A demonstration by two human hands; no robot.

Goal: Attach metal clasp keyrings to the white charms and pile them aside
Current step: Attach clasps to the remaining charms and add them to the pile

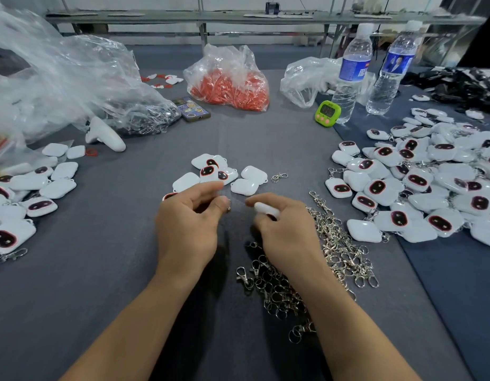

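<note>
My right hand point(282, 229) grips a white charm point(266, 209) at the table's middle. My left hand point(188, 224) pinches a small metal keyring clasp point(228, 208) at its fingertips, a short gap from the charm. Just beyond my hands lies a small cluster of loose white charms point(221, 173), some showing a dark face with a red rim. A heap of metal clasp keyrings point(315, 259) lies under and right of my right wrist. A big pile of charms with clasps point(419, 182) covers the right side.
More charms point(26, 199) lie at the left beside crumpled plastic bags point(62, 86). A bag of red parts point(230, 81), a phone point(191, 108), a green timer point(327, 112) and two water bottles point(353, 70) stand further back. A single clasp point(279, 177) lies near the cluster.
</note>
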